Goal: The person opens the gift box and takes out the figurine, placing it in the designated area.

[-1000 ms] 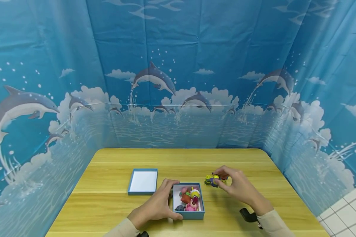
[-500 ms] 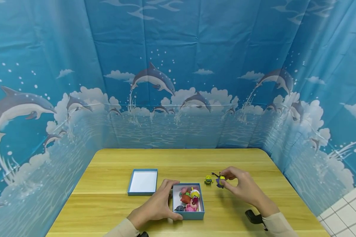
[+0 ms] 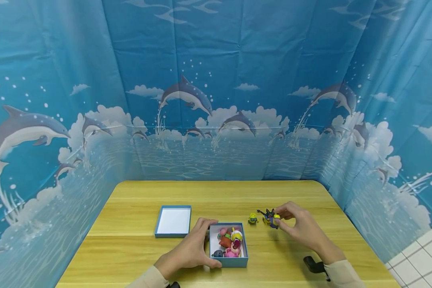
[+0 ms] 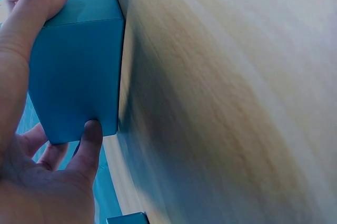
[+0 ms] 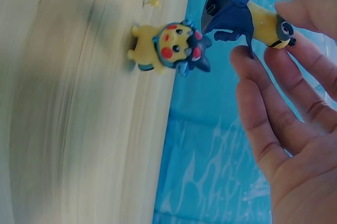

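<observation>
My left hand [image 3: 192, 249] grips the left side of an open blue box [image 3: 230, 262], thumb at the near corner and fingers at the far one. Inside the box lie several toy figures [image 3: 232, 240], pink, red, yellow and grey. My right hand [image 3: 304, 228] pinches the yellow head of a one-eyed minion figure [image 5: 268, 23] dressed in dark blue, between thumb and fingertips. In the right wrist view its hollow base points away from the palm. Close to it stands a Pikachu figure [image 5: 163, 47] with a dark headpiece. Another minion figure [image 3: 252, 219], partly green, stands left of it.
The blue box lid [image 3: 173, 221], white inside, lies on the wooden table [image 3: 129, 256] left of the box. A blue dolphin-print curtain [image 3: 216, 160] hangs behind the table and along its sides.
My right hand has moved right with the minion figure, away from the green minion figure, and the Pikachu figure has come more into view. The left hand and the box stay put.
</observation>
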Available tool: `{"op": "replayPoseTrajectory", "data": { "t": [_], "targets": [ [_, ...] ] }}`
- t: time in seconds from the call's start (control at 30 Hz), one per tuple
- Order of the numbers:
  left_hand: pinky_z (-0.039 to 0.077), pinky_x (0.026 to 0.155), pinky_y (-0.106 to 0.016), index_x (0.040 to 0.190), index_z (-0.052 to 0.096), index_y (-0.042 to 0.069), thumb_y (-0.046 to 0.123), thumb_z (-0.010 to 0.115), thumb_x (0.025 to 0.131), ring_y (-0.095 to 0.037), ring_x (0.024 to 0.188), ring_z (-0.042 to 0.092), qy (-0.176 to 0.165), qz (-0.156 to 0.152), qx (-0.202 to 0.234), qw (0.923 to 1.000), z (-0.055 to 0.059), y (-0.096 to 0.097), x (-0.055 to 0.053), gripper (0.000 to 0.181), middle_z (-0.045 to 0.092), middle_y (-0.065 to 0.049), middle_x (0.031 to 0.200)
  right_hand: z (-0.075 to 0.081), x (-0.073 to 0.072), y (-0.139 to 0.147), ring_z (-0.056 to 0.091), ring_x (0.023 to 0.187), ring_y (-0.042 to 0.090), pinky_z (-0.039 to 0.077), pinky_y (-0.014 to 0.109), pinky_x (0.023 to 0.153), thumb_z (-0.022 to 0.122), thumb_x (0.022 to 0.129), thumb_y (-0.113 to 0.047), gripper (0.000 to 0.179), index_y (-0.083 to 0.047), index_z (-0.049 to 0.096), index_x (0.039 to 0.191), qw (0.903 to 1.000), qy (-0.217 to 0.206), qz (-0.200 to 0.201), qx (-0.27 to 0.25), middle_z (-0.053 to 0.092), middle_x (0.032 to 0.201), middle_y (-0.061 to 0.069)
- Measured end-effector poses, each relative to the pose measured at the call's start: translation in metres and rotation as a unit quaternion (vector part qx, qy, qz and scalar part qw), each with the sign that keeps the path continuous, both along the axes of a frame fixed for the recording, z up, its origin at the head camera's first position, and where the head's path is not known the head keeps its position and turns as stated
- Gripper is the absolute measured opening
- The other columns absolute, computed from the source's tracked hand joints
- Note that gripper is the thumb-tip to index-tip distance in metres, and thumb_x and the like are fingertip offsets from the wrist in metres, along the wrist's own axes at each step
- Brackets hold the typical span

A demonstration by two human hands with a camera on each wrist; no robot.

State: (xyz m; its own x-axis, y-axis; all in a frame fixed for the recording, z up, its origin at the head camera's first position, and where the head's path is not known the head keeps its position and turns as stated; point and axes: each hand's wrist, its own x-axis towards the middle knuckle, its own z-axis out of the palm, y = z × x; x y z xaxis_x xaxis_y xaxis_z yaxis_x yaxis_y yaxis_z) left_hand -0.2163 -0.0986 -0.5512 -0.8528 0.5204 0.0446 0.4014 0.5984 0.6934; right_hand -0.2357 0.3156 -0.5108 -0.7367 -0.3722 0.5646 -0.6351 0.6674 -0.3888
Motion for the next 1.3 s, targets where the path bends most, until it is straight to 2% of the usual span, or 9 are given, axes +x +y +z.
{"op": "replayPoseTrajectory", "data": {
  "t": [0.23,0.53,0.93,1.3],
  "targets": [
    [0.058,0.122,-0.056,0.18,0.037,0.021,0.067,0.104,0.08,-0.024,0.145,0.059,0.0,0.0,-0.001,1.0,0.001,0.0,0.0,0.128,0.046,-0.007,0.169,-0.004,-0.002,0.01,0.08,0.092,0.013,0.071,0.037,0.08,0.095,0.094,-0.002,0.032,-0.015,0.08,0.119,0.9999,0.004,-0.015,0.001,0.082,0.114,0.002],
    [0.058,0.122,-0.056,0.18,0.037,0.021,0.067,0.104,0.079,-0.024,0.145,0.059,0.001,0.002,-0.003,1.0,0.0,0.0,0.0,0.129,0.047,-0.006,0.168,-0.011,-0.005,0.019,0.082,0.091,0.015,0.071,0.039,0.079,0.096,0.092,0.001,0.032,-0.01,0.08,0.118,0.9998,0.004,-0.02,-0.003,0.083,0.113,0.006],
    [0.059,0.121,-0.054,0.18,0.037,0.021,0.068,0.104,0.08,-0.023,0.145,0.06,-0.003,0.002,-0.002,1.0,0.001,0.001,0.001,0.129,0.046,-0.005,0.168,-0.019,-0.011,0.032,0.082,0.091,0.023,0.069,0.039,0.078,0.096,0.094,-0.004,0.031,-0.011,0.08,0.119,0.9987,-0.016,-0.048,0.006,0.083,0.113,0.0],
    [0.058,0.122,-0.054,0.18,0.037,0.02,0.066,0.104,0.08,-0.025,0.146,0.059,-0.004,0.0,0.003,1.0,0.001,0.001,0.001,0.128,0.046,-0.006,0.169,-0.027,-0.017,0.04,0.083,0.093,0.025,0.069,0.039,0.078,0.096,0.095,-0.005,0.03,-0.011,0.081,0.119,0.9974,-0.031,-0.065,0.006,0.083,0.114,0.0]
  ]
}}
